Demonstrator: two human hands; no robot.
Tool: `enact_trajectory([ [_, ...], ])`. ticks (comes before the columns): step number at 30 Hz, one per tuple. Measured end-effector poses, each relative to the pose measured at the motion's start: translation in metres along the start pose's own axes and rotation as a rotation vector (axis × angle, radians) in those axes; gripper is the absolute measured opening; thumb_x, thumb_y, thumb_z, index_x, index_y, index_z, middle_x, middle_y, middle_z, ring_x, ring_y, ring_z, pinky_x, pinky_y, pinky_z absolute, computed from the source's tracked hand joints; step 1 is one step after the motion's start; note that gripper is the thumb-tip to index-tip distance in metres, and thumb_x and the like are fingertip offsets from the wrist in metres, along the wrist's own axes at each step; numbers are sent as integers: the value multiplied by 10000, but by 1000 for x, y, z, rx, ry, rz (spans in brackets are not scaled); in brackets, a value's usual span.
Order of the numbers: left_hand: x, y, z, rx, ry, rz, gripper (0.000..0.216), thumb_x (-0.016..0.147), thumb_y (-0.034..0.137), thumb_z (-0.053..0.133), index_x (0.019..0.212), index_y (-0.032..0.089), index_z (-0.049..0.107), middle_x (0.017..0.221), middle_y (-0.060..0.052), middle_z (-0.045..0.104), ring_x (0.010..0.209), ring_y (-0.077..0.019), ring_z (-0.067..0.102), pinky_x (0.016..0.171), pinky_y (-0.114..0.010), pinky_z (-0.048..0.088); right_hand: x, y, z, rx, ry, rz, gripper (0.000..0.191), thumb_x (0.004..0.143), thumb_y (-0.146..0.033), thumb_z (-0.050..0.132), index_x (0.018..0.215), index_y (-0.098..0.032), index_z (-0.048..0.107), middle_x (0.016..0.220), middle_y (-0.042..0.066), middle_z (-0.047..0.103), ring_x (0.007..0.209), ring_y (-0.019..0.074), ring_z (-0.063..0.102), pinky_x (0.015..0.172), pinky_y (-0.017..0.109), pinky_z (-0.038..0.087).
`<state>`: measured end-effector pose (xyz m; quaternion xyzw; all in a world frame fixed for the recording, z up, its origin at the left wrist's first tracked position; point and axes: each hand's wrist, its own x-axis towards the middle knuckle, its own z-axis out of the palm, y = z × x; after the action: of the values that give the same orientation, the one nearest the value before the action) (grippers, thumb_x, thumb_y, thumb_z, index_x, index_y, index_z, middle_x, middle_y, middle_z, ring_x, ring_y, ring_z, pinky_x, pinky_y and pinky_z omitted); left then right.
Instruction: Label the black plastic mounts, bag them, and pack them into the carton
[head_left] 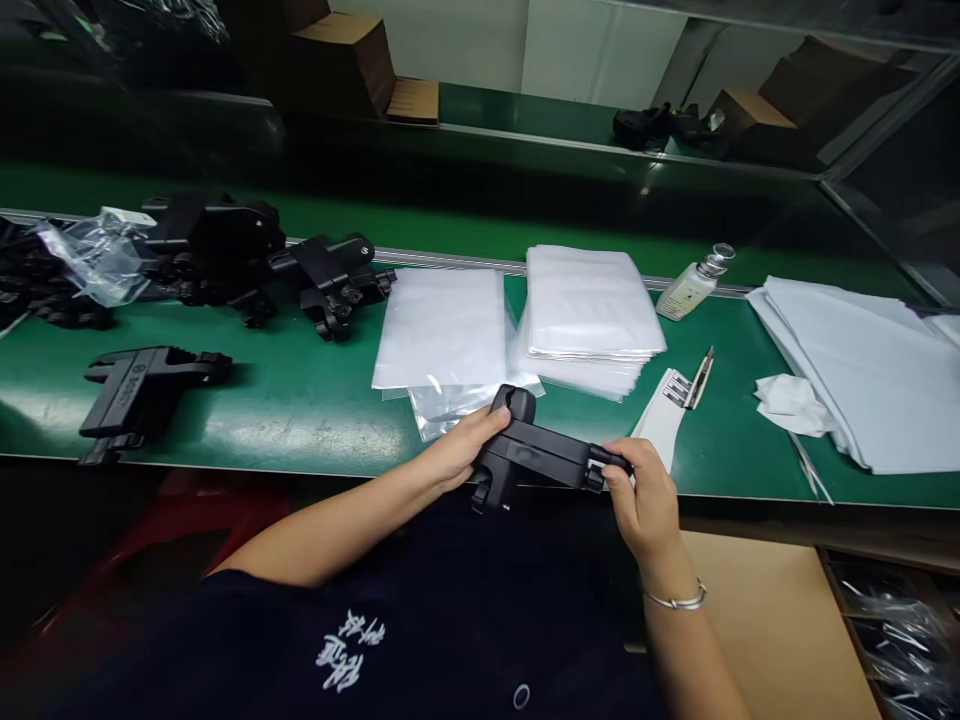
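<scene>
A black plastic clamp-like holder (pixel 551 455) is held between my two hands, just over the front edge of the green bench. My left hand (pixel 466 448) is closed around its wider end, with the thumb on top. At its narrow right end, my right hand (pixel 643 490) pinches the small knob or hinge part between thumb and fingers. Just beyond the holder lie clear plastic bags (pixel 442 325) and a thicker stack of bags (pixel 589 300). Beside my right hand is a strip of white labels (pixel 661 420) with tweezers (pixel 702 376) on it.
Another black holder (pixel 142 395) lies at the left, with several more (pixel 214 245) piled behind it near a crumpled clear bag (pixel 105 250). To the right are a pump bottle (pixel 694 285), crumpled tissue (pixel 793 404), a second metal tool (pixel 810 468) and white sheets (pixel 870 370).
</scene>
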<state>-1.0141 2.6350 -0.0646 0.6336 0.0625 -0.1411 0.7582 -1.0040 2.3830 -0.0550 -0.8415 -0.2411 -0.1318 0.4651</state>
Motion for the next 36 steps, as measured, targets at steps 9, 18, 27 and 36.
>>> enact_trajectory([
  [9,-12,17,-26,743,-230,721,409,894,299,608,1289,238,521,1279,-115,670,1301,-270,549,1195,-535,203,-15,25,13,198,56,159,339,909,-205,599,1238,-279,565,1179,85,613,1106,198,630,854,356,584],
  [18,-20,19,-34,587,-137,550,629,787,498,729,1315,234,512,1271,-116,658,1230,-299,584,1111,-496,369,-6,4,5,-191,64,-236,442,895,-137,613,1313,-271,555,1099,88,674,1027,216,658,817,353,586],
  [27,-26,23,-42,325,30,354,739,697,711,706,1182,165,598,1104,-115,679,979,-289,655,820,-355,524,8,-29,7,106,-166,49,225,960,-340,499,1129,-254,620,761,13,604,656,152,576,591,274,479],
  [36,-30,17,-49,403,186,428,662,661,616,791,1136,192,608,1029,-74,692,937,-249,660,808,-333,519,18,-21,31,736,-206,692,471,895,-612,498,1122,-213,605,544,-67,445,478,102,367,548,267,421],
])
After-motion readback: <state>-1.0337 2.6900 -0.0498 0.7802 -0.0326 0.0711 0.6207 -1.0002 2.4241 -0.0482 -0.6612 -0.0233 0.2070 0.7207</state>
